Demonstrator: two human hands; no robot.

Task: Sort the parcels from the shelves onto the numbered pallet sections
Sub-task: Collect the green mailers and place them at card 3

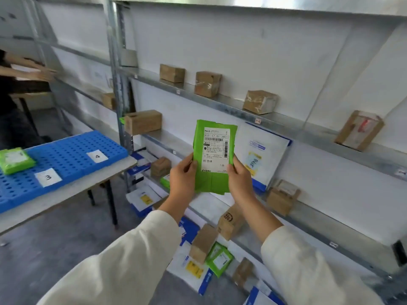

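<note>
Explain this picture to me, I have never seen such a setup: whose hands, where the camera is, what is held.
No machine here: the one picture comes from a camera worn on a person's head, looking down at their hands. The left hand and right hand grip a green parcel upright, its white label facing the camera. On the left, a table carries a blue pallet bearing card 3 and card 4; a second green parcel lies near card 3. Metal shelves behind hold brown boxes.

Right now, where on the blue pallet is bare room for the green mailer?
For the green plastic mailer: bare blue perforated pallet around paper label 3 and label 4, right of the small green parcel. The bottom parcel heap is crowded.
</note>
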